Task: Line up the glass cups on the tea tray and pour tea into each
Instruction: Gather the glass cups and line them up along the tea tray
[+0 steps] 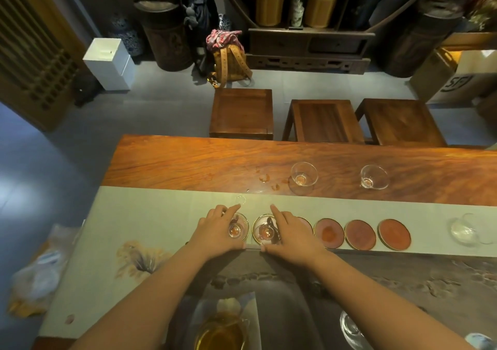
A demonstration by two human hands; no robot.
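Two small glass cups stand on round coasters on the pale cloth runner (150, 215). My left hand (219, 232) is wrapped around the left cup (236, 230). My right hand (291, 232) grips the cup beside it (266, 231), index finger stretched forward. Both cups have a little amber tea at the bottom. Three bare reddish coasters (329, 232) (360, 234) (394, 234) continue the row to the right. Farther back on the wooden table stand two more glass cups (304, 174) (374, 177). A glass pitcher of amber tea (222, 332) sits on the dark stone tea tray (376, 274) near me.
Clear glassware (465, 230) stands at the runner's right end and another glass piece (352, 329) at the lower right. Tea drops (265, 178) wet the table. Three wooden stools (242, 112) stand beyond the far edge. A plastic bag (37, 269) lies left.
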